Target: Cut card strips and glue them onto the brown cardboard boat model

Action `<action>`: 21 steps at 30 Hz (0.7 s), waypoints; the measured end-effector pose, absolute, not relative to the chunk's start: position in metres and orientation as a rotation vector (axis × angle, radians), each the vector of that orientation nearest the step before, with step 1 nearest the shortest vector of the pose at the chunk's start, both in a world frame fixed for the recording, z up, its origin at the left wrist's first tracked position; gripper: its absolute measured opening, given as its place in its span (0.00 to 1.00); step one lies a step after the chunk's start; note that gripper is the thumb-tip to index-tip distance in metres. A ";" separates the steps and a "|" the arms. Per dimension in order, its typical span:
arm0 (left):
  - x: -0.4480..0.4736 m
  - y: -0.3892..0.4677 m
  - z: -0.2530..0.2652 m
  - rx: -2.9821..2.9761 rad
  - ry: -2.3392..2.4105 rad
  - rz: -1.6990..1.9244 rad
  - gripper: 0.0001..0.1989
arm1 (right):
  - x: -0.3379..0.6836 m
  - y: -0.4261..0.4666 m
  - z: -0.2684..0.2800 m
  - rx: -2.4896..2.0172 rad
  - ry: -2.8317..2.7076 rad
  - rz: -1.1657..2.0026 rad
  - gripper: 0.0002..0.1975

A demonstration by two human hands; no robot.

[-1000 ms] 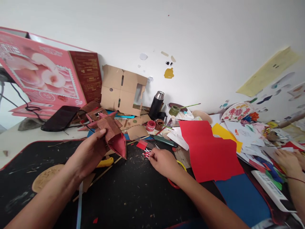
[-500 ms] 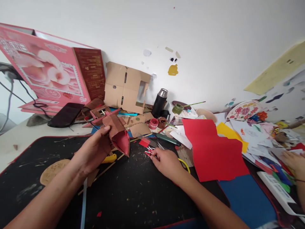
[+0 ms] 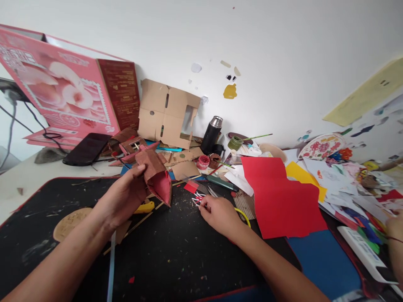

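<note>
My left hand [image 3: 127,195] is wrapped round a small brown-painted cardboard model [image 3: 157,178], tilted, its pointed pink inside facing right. In front of my right hand [image 3: 217,209], a small piece with white strips and red bits [image 3: 197,198] lies at the fingertips, which are pinched together on its near edge. Just behind it sit a red paper scrap [image 3: 190,187] and pointed metal blades [image 3: 212,191]. A yellow-handled tool [image 3: 145,207] lies under my left hand, partly hidden by it.
Large red paper [image 3: 283,201] lies right of my right hand. Behind stand a black thermos [image 3: 212,134], paint jars [image 3: 203,162], a cut cardboard sheet [image 3: 166,111] and a pink box [image 3: 63,88]. A black mat [image 3: 176,260] covers the front. Another person's hand [image 3: 395,228] is at the far right.
The pieces at my right fingertips have turned slightly. My left hand and the cardboard model look unchanged. The other person's hand has moved toward the lower right.
</note>
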State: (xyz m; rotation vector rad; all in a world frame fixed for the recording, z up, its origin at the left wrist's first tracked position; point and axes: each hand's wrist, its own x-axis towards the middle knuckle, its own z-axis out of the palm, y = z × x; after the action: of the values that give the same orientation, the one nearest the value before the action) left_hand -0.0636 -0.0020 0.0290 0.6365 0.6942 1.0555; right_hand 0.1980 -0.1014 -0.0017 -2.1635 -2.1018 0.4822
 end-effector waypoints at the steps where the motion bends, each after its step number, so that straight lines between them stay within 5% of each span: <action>1: -0.064 -0.002 0.029 0.631 0.696 1.054 0.27 | 0.198 -0.102 -0.002 -2.157 -2.099 0.487 0.07; 21: -0.062 -0.005 0.031 0.646 0.730 1.008 0.32 | 0.193 -0.099 0.005 -2.109 -2.067 0.508 0.08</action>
State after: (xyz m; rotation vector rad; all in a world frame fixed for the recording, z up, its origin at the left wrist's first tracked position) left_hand -0.0621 -0.0046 0.0314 0.6457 0.7301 1.0080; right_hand 0.1929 -0.0994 0.0049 -2.1085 -2.0666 0.5079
